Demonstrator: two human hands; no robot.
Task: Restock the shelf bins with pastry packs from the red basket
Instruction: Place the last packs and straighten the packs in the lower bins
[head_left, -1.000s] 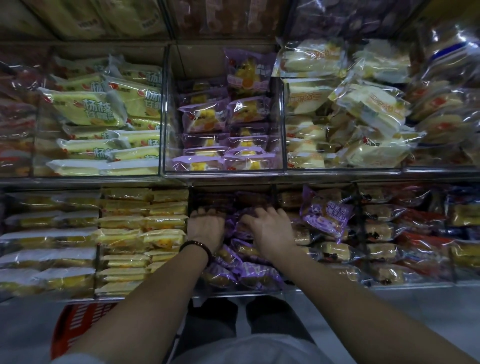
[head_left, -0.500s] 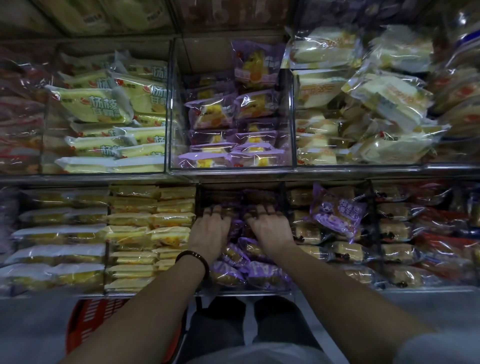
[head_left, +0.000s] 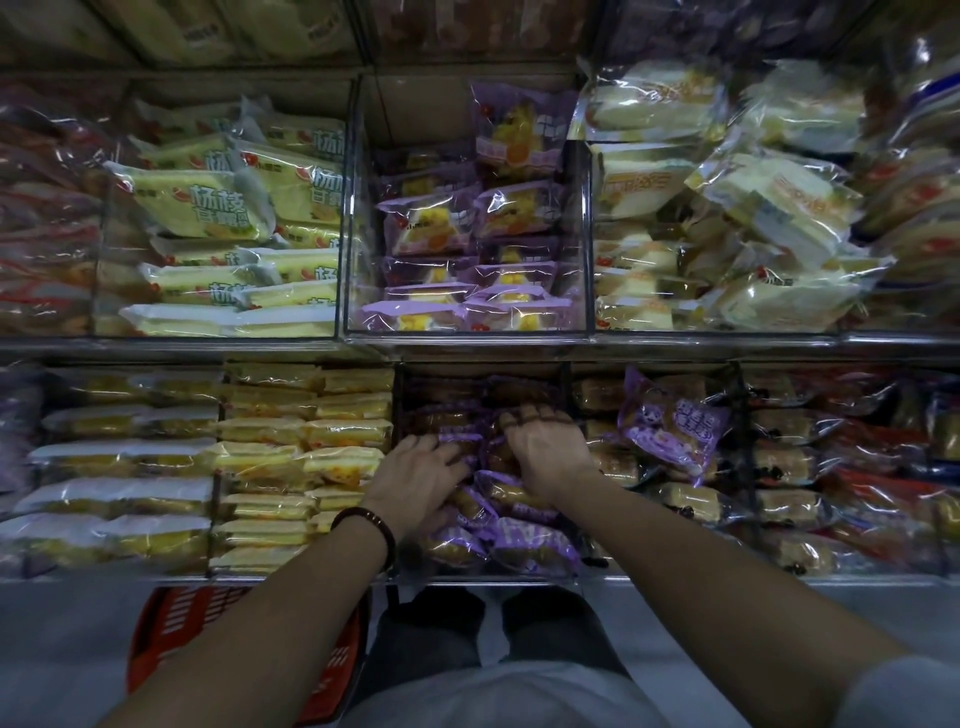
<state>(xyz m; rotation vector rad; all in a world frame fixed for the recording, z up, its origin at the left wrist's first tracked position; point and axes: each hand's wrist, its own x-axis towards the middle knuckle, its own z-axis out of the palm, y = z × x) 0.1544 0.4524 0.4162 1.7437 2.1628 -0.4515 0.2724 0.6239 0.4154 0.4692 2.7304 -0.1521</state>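
Two shelves of clear bins filled the view. At the near left, a red basket (head_left: 171, 639) sat on the floor under the lower shelf, partly hidden behind the person's left forearm; what it held could not be seen. Above it, the lower shelf's left bins held white-edged packs (head_left: 119, 452) and, just beside them, stacked yellow packs (head_left: 306, 441). On the upper shelf, yellow-green packs (head_left: 208, 208) lay at the left, next to a clear upper bin (head_left: 415, 114) part-filled with purple wrappers.

Both hands were in the lower middle bin (head_left: 493, 578), which held the purple pastry packs (head_left: 524, 540). The left hand (head_left: 421, 473), with a dark bead bracelet (head_left: 371, 522) at its wrist, lay palm down on the packs with its fingers stretched out and slightly spread. Just beside it, the right hand (head_left: 545, 447) reached farther back, its fingers bent at the knuckles and fanned apart, with the tips down on the far packs. In the shadow there, it could not be told whether they gripped one.

To the right, a loose purple pack (head_left: 672, 421) leaned tilted on brown pastries (head_left: 685, 499) in the neighbouring bin. Red-wrapped packs (head_left: 872, 478) filled the bin at the far right.
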